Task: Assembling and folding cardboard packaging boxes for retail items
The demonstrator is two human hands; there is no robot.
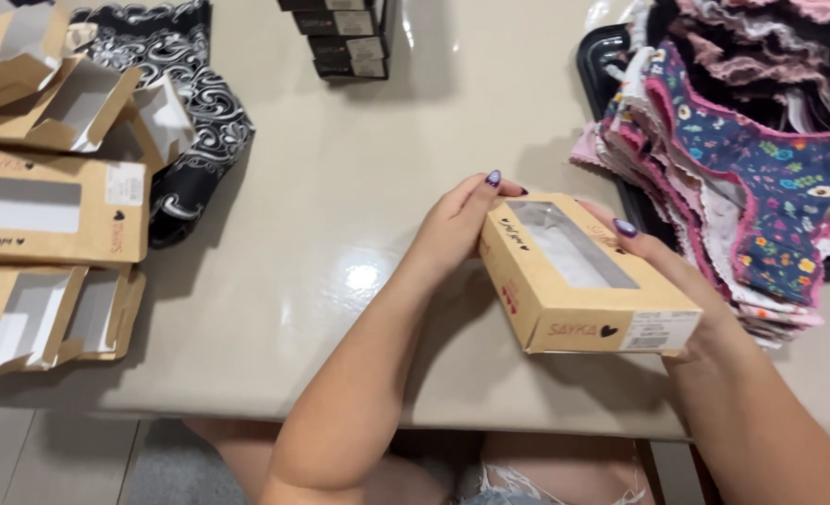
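Both hands, left hand (452, 229) and right hand (663, 271), clamp the windowed kraft box (579, 276); squeezing could crush its film, or nudge the underwear stack (761, 178) at three o'clock.

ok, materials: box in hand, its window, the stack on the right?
Box: brown kraft cardboard, matte, going by its fibrous tan faces and folded edges. Window: likely thin clear plastic film, pale sheen. Stack of garments: soft printed fabric, probably cotton, with lace trim at the edges. Left hand and right hand grip the box.
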